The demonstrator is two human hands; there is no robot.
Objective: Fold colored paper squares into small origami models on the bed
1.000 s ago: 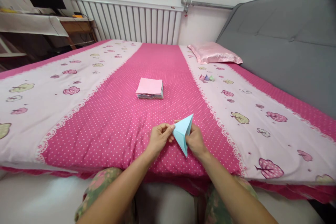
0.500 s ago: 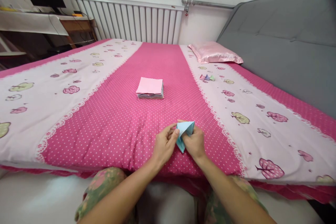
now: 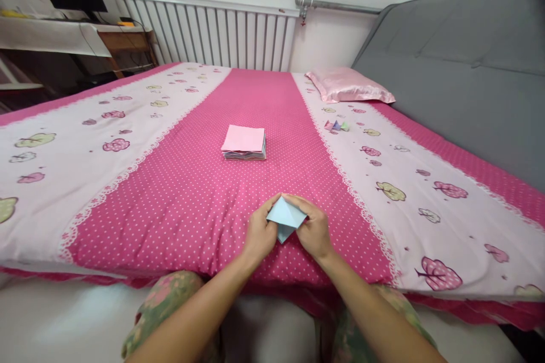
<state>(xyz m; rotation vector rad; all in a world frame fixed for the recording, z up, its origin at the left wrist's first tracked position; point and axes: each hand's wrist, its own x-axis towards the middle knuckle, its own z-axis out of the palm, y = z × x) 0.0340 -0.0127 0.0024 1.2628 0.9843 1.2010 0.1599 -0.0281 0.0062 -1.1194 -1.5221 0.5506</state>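
Note:
A small folded light blue paper [image 3: 285, 218] sits between both my hands, low over the pink dotted bedspread [image 3: 191, 204] near the bed's front edge. My left hand [image 3: 260, 232] pinches its left side with curled fingers. My right hand [image 3: 314, 228] grips its right side, fingers bent over the top edge. A stack of square coloured papers [image 3: 244, 142], pink sheet on top, lies further back on the middle stripe, out of touch with either hand.
A few small folded paper pieces [image 3: 335, 125] lie on the white flowered stripe to the right. A pink pillow [image 3: 347, 85] rests by the grey headboard [image 3: 460, 68]. A white radiator [image 3: 213, 34] runs along the far wall. My knees show below the bed edge.
The blue paper went from a long upright triangle to a smaller, flatter folded shape. Both hands closed in around it and dropped slightly toward the bedspread.

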